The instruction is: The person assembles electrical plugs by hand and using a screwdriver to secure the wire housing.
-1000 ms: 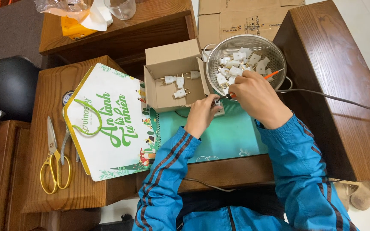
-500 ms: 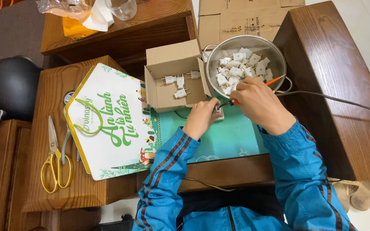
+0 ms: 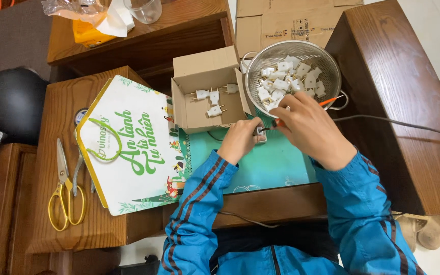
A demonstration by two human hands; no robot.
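Just below the metal colander (image 3: 332,66), the left hand (image 3: 240,140) pinches a white plug (image 3: 260,133) while the right hand (image 3: 311,127) clamps an orange-handled screwdriver (image 3: 327,102) against it.

Both arms reach forward in blue sleeves with dark stripes, the forearms converging so that the hands meet near the far edge of the table. The left hand (image 3: 240,138) lies knuckles up, its fingers curled in and pinched at the tips. The right hand (image 3: 309,125) sits just beside it, back upward, wrist bent inward, fingers closed in a grip pointing towards the left fingertips.
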